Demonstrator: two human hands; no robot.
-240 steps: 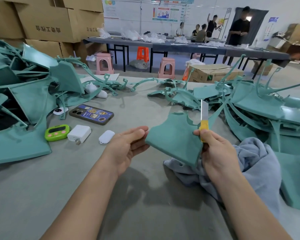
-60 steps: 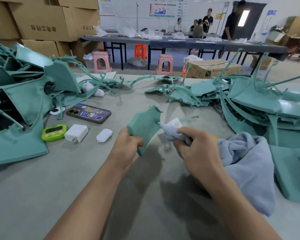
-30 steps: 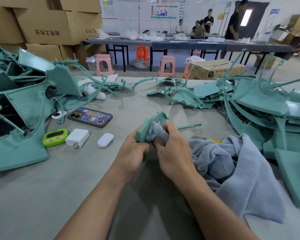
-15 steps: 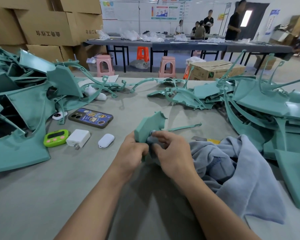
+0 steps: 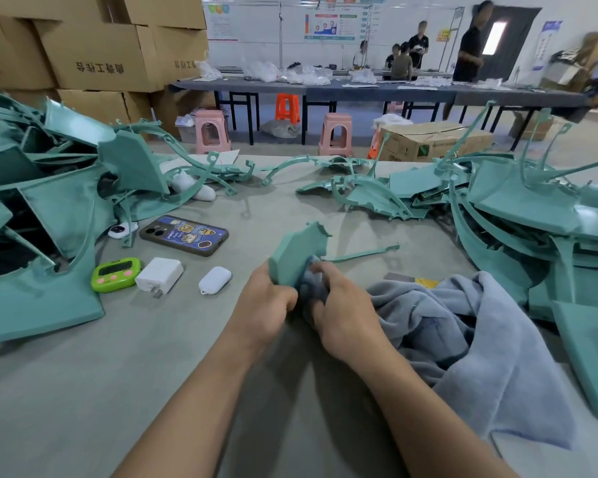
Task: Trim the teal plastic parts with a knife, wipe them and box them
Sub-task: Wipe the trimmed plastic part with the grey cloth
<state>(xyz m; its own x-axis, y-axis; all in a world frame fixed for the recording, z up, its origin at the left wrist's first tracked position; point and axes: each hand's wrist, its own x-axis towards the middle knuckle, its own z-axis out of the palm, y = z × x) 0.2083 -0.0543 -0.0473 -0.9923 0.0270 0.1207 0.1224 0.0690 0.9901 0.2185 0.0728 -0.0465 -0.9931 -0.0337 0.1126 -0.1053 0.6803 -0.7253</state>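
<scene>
My left hand (image 5: 265,303) grips the lower edge of a teal plastic part (image 5: 296,255) held upright over the table's middle. My right hand (image 5: 342,313) holds a bunched corner of the grey-blue cloth (image 5: 463,343) and presses it against the part's right face. Most of the cloth lies spread on the table to the right. The knife (image 5: 416,280), with its yellow handle, lies on the table, partly hidden behind the cloth. A thin trimmed teal strip (image 5: 363,253) lies just beyond the part.
Piles of teal parts sit at the left (image 5: 49,201) and right (image 5: 515,215). A phone (image 5: 183,235), green timer (image 5: 115,274), white charger (image 5: 159,279) and white earbud case (image 5: 214,280) lie left of my hands. Cardboard boxes (image 5: 94,53) stand behind; people work at a far table.
The knife was put down and my right hand took up the cloth. Over the last second the cloth has slid down the part's face toward its lower edge.
</scene>
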